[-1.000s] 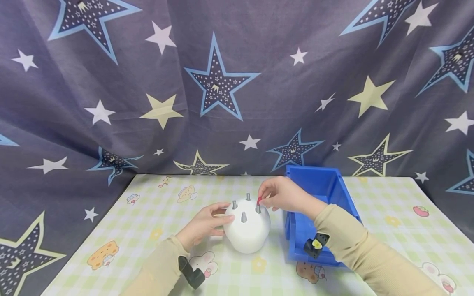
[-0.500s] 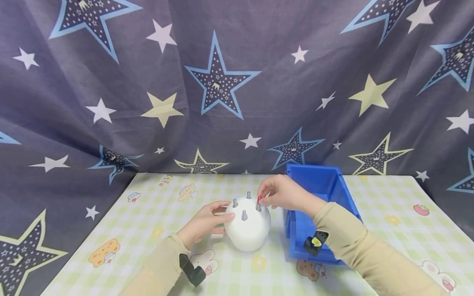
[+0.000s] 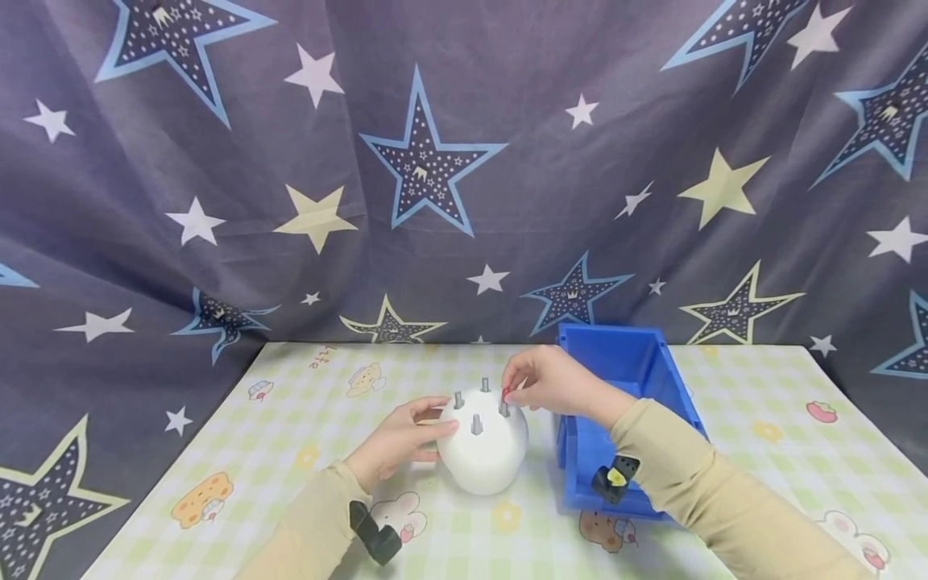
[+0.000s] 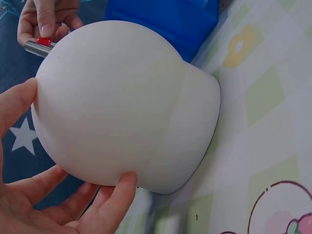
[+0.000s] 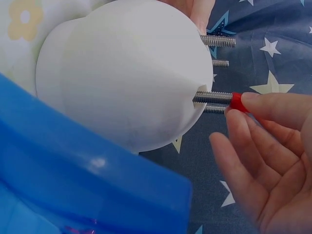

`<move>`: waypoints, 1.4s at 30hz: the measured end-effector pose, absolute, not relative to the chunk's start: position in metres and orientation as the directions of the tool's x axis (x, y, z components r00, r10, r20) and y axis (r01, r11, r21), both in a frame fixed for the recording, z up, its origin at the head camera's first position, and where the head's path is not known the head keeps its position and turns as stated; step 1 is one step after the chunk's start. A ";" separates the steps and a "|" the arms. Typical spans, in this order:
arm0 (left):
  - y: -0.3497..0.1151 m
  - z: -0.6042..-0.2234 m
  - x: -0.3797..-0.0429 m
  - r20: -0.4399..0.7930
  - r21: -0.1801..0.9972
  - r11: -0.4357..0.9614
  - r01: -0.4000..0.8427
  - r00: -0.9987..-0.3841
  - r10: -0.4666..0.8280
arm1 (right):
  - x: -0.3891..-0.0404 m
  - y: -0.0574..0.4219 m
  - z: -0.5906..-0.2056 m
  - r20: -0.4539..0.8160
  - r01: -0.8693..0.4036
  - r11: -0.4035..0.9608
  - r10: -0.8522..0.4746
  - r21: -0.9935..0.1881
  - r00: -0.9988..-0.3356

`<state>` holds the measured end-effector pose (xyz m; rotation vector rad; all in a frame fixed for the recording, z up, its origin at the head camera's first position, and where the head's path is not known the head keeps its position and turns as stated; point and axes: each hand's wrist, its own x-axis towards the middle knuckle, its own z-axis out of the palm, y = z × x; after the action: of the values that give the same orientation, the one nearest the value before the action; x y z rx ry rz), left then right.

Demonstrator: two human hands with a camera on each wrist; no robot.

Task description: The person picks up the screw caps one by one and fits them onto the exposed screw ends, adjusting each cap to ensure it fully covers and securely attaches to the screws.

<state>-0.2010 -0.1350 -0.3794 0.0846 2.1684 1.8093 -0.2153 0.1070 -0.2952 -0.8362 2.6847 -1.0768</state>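
A white, rounded body (image 3: 482, 463) stands on the table with several threaded grey bolts (image 3: 476, 424) sticking up from its top. My left hand (image 3: 399, 439) holds its left side, thumb and fingers spread around the curve. At the right rear bolt, my right hand (image 3: 554, 380) pinches a small red nut (image 5: 237, 102) between thumb and finger. In the right wrist view the nut sits at the tip of that bolt (image 5: 214, 97), which stands in a recess of the white body. The other fingers of the right hand are loosely bent.
A blue plastic bin (image 3: 612, 354) stands right of the white body, under the right forearm. Small red pieces (image 5: 83, 230) show in it in the right wrist view. A checked cloth (image 3: 254, 451) covers the table, and a star-patterned curtain (image 3: 435, 266) hangs behind.
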 end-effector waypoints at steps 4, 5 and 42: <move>-0.135 -0.380 -0.201 -0.202 0.969 0.195 -0.155 -0.947 0.250 | -0.215 0.106 -0.295 0.090 -0.459 0.602 -0.541 -0.653 -0.836; -0.136 -0.380 -0.201 -0.202 0.969 0.194 -0.155 -0.947 0.250 | -0.215 0.106 -0.295 0.092 -0.463 0.604 -0.542 -0.649 -0.836; -0.136 -0.380 -0.201 -0.199 0.970 0.189 -0.152 -0.945 0.260 | -0.210 0.100 -0.296 0.166 -0.605 0.649 -0.607 -0.461 -0.777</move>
<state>-0.2015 -0.1356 -0.3805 0.1020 2.1512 1.8142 -0.2101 0.1004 -0.2962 -1.0476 2.8497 -0.7944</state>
